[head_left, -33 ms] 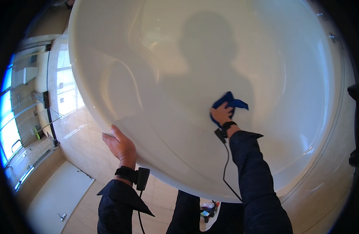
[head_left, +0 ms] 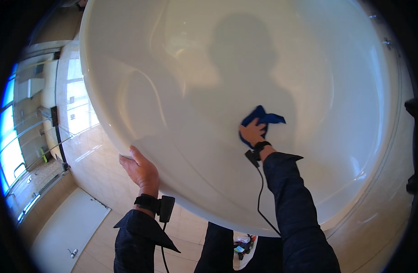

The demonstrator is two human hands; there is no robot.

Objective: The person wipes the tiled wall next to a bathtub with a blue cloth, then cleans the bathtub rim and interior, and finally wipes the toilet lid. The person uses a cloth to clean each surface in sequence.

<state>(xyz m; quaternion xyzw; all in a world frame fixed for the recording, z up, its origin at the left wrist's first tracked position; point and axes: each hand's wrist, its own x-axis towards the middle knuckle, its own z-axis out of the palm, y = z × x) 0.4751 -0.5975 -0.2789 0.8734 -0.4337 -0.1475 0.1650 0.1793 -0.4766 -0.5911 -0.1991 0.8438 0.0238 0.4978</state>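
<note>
A dark blue cloth [head_left: 274, 118] lies against the white inner surface of a bathtub [head_left: 209, 150]. My right hand [head_left: 253, 132] presses down on this cloth with its fingers somewhat spread, and one pointed corner sticks out to the right. My left hand [head_left: 143, 172] rests at the tub's near-left rim, thumb apart from the other fingers, which point outward over the edge and are partly hidden. Nothing else shows in it. Each wrist wears a black strap with a small box and cable.
Tiled floor [head_left: 190, 232] surrounds the tub. A white door [head_left: 68, 227] with a metal handle appears at lower left, and glass panels stand at far left. Between my legs is a small pile of mixed items [head_left: 242, 245]. A metal fitting [head_left: 387, 43] sits on the right rim.
My right hand has slid slightly left and away from me, carrying the blue cloth along the tub surface. My left hand stays in place at the rim.
</note>
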